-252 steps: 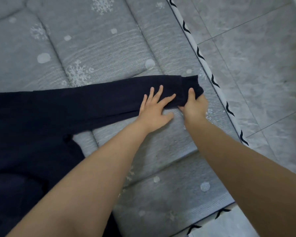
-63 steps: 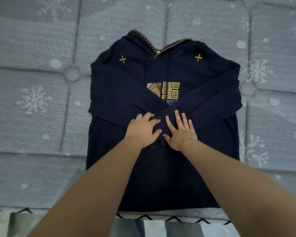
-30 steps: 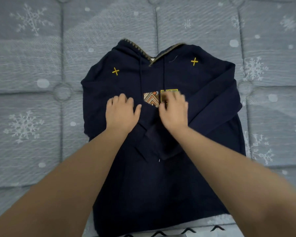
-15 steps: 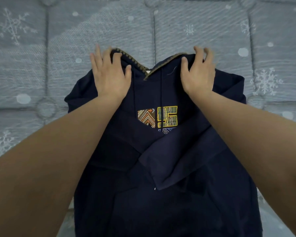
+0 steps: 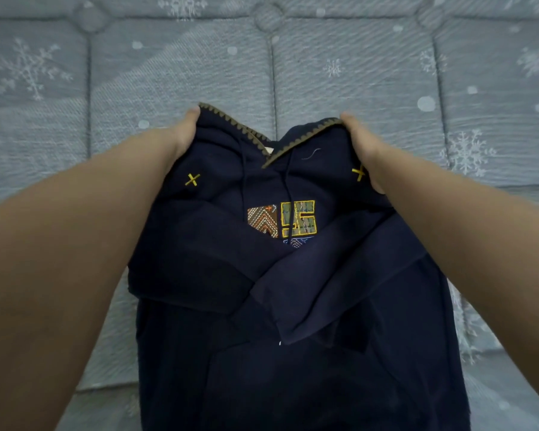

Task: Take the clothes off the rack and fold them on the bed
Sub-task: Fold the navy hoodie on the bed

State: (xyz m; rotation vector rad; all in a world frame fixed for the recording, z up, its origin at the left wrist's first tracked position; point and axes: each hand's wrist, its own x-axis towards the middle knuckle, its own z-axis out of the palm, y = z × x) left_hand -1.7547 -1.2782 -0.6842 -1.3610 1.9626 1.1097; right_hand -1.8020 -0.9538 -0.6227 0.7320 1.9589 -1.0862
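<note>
I see the hoodie (image 5: 293,275) mid-frame on the bed (image 5: 75,88), long axis running top to bottom. My left hand (image 5: 184,132) and right hand (image 5: 360,147) grip its shoulders at the top; the hem lies toward the bottom.

The hoodie (image 5: 293,353) is matt navy knit cloth with raised embroidery (image 5: 282,222); the bed (image 5: 339,66) is ribbed grey quilted fabric.

Single head view, looking steeply down, close over bed (image 5: 355,73).
</note>
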